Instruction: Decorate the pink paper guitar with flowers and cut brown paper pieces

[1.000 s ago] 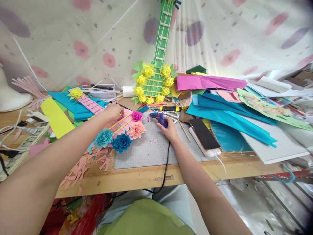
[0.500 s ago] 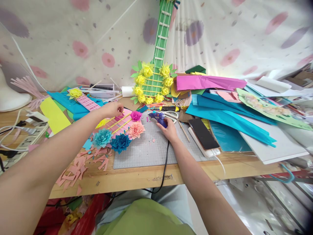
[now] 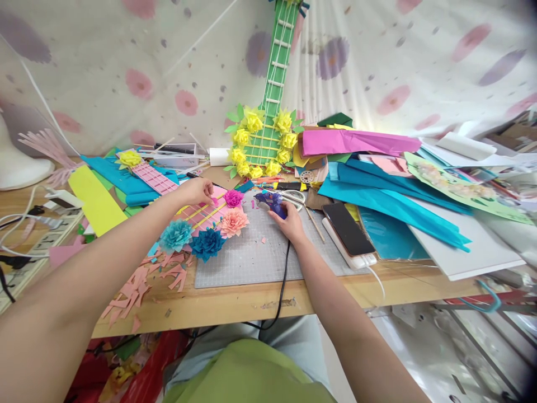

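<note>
My right hand (image 3: pixel 290 219) is wrapped around a purple hot glue gun (image 3: pixel 268 199), its nozzle toward the left and a black cord running down from it. My left hand (image 3: pixel 201 191) hovers over a pink paper guitar (image 3: pixel 197 214), fingertips pinched together near its far edge. Whatever they hold, if anything, is too small to make out. Around the guitar body sit a light blue paper flower (image 3: pixel 175 235), a dark blue one (image 3: pixel 207 244), a peach one (image 3: pixel 234 223) and a magenta one (image 3: pixel 234 198). Yellow strips cross its middle.
A grey cutting mat (image 3: pixel 247 268) lies under the work, with pink paper scraps (image 3: pixel 130 291) to its left. Behind stands a green paper guitar (image 3: pixel 268 140) with yellow flowers. Scissors (image 3: pixel 296 197), a phone (image 3: pixel 349 228) and stacked blue paper (image 3: pixel 390 204) occupy the right side.
My left hand has shifted slightly right and down, nearer the guitar's far edge by the magenta flower. The right hand and glue gun stay in place.
</note>
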Available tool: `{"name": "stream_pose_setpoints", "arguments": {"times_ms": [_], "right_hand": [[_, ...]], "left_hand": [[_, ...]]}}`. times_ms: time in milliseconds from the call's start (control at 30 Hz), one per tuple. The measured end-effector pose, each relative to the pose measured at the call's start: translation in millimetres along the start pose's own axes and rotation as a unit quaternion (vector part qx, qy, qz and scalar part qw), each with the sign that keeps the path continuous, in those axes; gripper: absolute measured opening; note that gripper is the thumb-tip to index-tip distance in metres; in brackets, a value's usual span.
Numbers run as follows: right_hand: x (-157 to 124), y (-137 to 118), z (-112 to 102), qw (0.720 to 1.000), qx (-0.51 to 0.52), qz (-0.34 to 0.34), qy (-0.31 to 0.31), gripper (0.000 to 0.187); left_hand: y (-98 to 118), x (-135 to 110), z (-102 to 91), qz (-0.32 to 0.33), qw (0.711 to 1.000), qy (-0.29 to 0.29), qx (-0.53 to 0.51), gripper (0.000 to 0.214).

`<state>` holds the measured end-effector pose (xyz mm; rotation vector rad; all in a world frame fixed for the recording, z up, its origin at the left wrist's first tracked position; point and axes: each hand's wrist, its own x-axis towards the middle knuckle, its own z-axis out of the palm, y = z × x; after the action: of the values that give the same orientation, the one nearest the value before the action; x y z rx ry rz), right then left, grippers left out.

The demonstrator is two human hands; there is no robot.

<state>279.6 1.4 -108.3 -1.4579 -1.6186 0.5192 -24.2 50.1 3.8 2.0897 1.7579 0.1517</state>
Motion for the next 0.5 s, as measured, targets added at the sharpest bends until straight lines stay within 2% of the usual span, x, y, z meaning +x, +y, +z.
{"name": "stream_pose_setpoints", "arguments": {"times_ms": [167,500], "right_hand": [[-0.3,-2.6,-1.7,1.0,-0.006,0.002,-0.005,0.056],[-0.3,-1.6,-0.9,1.0,-0.004,0.001,-0.001,0.059]], "left_hand": [[1.6,-4.6,5.3,-0.018,1.0,-0.001,-0.003,0.027],[4.6,-9.5,1.2,-0.032,0.999,0.018,-0.029,0.02]]}}
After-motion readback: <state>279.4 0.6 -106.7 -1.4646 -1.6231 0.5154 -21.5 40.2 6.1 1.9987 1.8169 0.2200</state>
